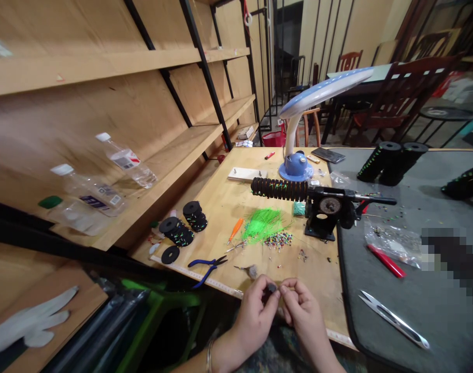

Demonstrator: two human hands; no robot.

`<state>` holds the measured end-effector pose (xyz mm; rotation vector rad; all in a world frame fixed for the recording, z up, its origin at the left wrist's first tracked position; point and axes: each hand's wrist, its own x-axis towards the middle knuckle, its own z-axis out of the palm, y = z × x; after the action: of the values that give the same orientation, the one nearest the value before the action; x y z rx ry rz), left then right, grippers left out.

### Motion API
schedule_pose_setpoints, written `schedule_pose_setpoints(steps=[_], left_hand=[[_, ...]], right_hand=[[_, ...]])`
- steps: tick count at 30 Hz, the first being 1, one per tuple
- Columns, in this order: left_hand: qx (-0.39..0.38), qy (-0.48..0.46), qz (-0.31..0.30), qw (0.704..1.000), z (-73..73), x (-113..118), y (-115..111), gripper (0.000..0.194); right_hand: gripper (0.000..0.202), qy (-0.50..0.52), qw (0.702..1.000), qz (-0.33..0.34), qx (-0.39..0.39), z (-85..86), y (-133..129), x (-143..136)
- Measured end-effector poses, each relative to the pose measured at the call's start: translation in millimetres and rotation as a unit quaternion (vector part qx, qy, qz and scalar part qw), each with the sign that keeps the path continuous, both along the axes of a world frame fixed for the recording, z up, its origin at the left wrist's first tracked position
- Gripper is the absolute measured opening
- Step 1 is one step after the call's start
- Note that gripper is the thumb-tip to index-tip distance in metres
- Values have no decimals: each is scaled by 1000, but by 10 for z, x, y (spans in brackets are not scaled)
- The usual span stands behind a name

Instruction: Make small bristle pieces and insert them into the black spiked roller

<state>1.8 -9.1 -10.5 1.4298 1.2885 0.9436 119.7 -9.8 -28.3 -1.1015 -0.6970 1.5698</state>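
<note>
My left hand [257, 308] is closed, pinching a small dark rounded piece [271, 287] above the table's near edge. Close beside it, my right hand [301, 305] is pinched shut; whatever lies between its fingertips is too small to make out. Just beyond the hands is a small greyish tuft [253, 271] with a thin stem. Blue-handled pliers [207, 265] lie with jaws apart to the left. Farther in are a pile of bright green strands [262, 224], many coloured beads [278, 239] and an orange pointed tool [236, 229].
A black clamp-like device [325, 207] holds a ridged black roll [278, 189]. Behind it stands a blue-and-white lamp [296, 165]. Black foam spools [176, 231] stand at left. Silver tweezers [393, 318] and a red tool [386, 260] lie on the grey mat [376, 342]. Bottles [129, 159] occupy the shelf.
</note>
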Motion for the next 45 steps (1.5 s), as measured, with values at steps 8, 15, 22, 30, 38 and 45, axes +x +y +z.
schedule_pose_setpoints(steps=[8, 15, 22, 30, 38, 45], left_hand=[[-88, -143, 9, 986, -41, 65, 2, 28], [-108, -192, 22, 975, -45, 79, -2, 32], [-104, -187, 14, 977, -64, 82, -8, 29], [-2, -56, 3, 998, -85, 36, -41, 12], [-94, -142, -12, 985, -78, 32, -5, 18], [-99, -125, -18, 987, -23, 0, 64, 13]], right_hand=[[52, -19, 1000, -4, -10, 11, -4, 5], [48, -1, 1000, 6, 2, 24, 8, -20], [51, -8, 1000, 0, -17, -2, 44, -24], [44, 25, 998, -5, -49, 7, 74, -2], [47, 17, 997, -15, -75, 36, 78, 64], [50, -35, 998, -1, -57, 72, 91, 149]])
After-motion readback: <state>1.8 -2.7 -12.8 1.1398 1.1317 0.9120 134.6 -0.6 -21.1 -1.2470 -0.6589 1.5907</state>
